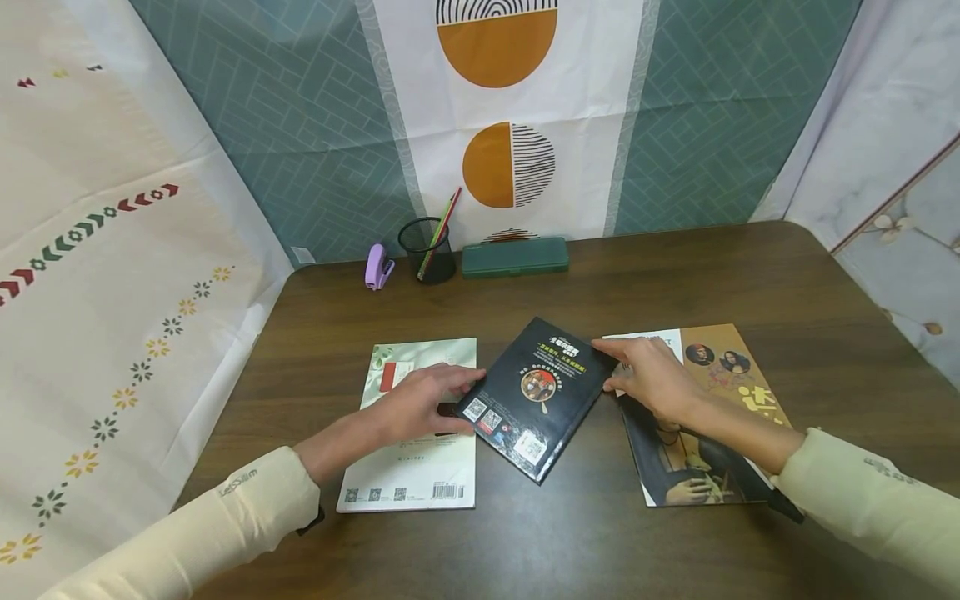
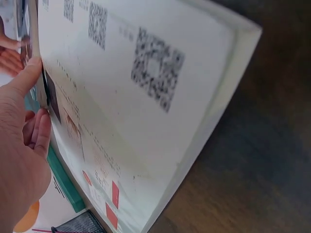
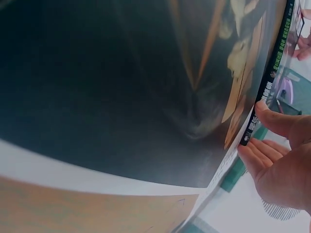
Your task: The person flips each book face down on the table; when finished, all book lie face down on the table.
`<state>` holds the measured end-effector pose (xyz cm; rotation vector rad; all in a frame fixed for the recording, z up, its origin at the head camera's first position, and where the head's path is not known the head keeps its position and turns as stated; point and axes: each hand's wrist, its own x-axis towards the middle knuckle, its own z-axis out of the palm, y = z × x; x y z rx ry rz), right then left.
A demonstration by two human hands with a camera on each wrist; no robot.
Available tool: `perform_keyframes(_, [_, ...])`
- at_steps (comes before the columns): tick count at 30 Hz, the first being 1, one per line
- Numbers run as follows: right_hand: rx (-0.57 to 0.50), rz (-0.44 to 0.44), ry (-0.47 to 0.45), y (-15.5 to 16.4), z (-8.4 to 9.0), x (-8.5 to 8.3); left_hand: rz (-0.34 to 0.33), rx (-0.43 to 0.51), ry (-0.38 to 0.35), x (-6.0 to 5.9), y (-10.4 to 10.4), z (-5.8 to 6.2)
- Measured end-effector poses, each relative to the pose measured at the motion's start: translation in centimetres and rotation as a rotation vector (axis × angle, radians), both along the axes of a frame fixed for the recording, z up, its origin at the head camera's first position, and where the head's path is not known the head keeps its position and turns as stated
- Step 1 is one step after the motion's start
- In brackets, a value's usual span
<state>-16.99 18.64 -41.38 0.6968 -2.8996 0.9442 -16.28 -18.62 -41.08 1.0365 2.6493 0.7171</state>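
Observation:
A dark book (image 1: 558, 392) with a magnifying-glass picture on its cover lies turned at an angle in the middle. My left hand (image 1: 423, 404) grips its left corner between fingers and thumb, over a pale green-white book (image 1: 408, 475) with QR codes. On the opposite side, my right hand (image 1: 652, 375) holds the upper right corner, thumb and fingers on the spine (image 3: 272, 73). Under my right wrist is a magazine (image 1: 720, 350) with a brown and dark cover and portrait pictures. The pale book's thick edge shows close up in the left wrist view.
Along the back of the brown table (image 1: 300, 333) stand a purple stapler (image 1: 378, 267), a black mesh pen cup (image 1: 435, 258) with pencils, and a green case (image 1: 515, 257). Patterned cloth (image 1: 330, 117) hangs behind the table.

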Motion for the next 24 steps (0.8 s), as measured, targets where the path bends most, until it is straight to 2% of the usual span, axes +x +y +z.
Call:
perform_keyframes(11, [-0.008,0.032,-0.002,-0.4,-0.1,-0.9,0.001,-0.085,0.026,2.0,-0.1,0.4])
perform_keyframes(18, [0.026,0.068,0.024,-0.7,-0.1,-1.2,0.002,-0.119,0.039,2.6,0.2,0.1])
perform_keyframes(24, [0.006,0.104,-0.011,-0.6,0.2,-1.5,0.017,-0.120,0.060,3.3,0.6,0.1])
